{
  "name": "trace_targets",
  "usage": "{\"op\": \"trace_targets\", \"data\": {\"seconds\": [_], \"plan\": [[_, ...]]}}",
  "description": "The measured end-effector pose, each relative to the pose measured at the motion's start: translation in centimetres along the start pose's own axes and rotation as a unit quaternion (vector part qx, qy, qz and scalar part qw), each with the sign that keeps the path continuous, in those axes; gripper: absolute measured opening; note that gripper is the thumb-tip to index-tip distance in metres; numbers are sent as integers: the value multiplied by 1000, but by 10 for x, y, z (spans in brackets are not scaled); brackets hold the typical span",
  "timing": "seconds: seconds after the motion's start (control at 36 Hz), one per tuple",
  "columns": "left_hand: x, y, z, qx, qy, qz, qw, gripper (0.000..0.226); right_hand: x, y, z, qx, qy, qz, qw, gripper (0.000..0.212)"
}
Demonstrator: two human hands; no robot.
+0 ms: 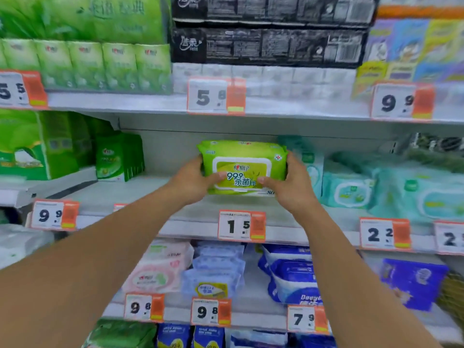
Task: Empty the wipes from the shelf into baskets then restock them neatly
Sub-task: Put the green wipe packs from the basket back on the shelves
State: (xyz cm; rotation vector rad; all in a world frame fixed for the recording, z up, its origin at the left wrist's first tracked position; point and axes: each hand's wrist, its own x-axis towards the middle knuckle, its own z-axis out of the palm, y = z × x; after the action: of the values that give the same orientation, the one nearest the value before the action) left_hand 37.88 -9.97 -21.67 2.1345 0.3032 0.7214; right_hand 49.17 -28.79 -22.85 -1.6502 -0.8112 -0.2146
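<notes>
Pack: a green wipes pack (242,167), face toward the camera, held just above the middle shelf (140,194) in an otherwise bare stretch.
Grip: left hand (193,183) and right hand (292,185) clamp its two short ends, thumbs pressed on the front.
Long axis: runs left to right, level with the shelf edge.
Neighbours: teal wipes packs (349,189) just right; green boxes (118,156) well left.
Hand nearer: neither; the pack sits midway between them.
Judgement: probably restocking; whether it already rests on the shelf I cannot tell.
Baskets: none clearly in view.

both arms outstretched, left hand (192,180) and right hand (292,184) seemingly clasped
</notes>
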Motion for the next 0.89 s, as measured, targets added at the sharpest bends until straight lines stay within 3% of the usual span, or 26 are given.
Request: {"op": "trace_targets", "data": {"seconds": [0.22, 0.33, 0.42, 0.5, 0.58, 0.64, 0.72, 0.75, 0.81, 0.86, 0.89], "plan": [[51, -31, 51, 139, -59, -41, 988, 45, 29, 50, 10, -216, 45, 90, 971, 32], [67, -30, 53, 247, -85, -48, 964, 51, 34, 54, 12, -260, 69, 143, 953, 30], [66, -31, 46, 319, -55, -46, 945, 53, 28, 46, 16, -303, 76, 154, 937, 28], [33, -20, 25, 321, 51, 43, 945, 41, 6, 17, 30, -351, 153, 77, 921, 32], [-36, -12, -10, 240, 112, 184, 947, 26, -27, -24, 65, -210, 191, -118, 951, 33], [-97, -24, -36, 236, 77, 189, 950, 17, -59, -46, 101, -106, 100, -148, 978, 20], [-192, -84, -71, 302, -51, 21, 952, 20, -127, -50, 164, -91, -194, -91, 972, 12], [-223, -108, -81, 337, -101, -57, 934, 28, -155, -43, 182, -97, -323, -49, 940, 19], [-285, -152, -104, 393, -166, -190, 884, 47, -216, -28, 207, -152, -541, 30, 826, 52], [-335, -180, -124, 393, -188, -311, 845, 62, -272, -10, 224, -237, -651, 37, 721, 96], [-354, -189, -130, 378, -193, -364, 829, 65, -295, -2, 229, -262, -674, 35, 690, 112]]}}
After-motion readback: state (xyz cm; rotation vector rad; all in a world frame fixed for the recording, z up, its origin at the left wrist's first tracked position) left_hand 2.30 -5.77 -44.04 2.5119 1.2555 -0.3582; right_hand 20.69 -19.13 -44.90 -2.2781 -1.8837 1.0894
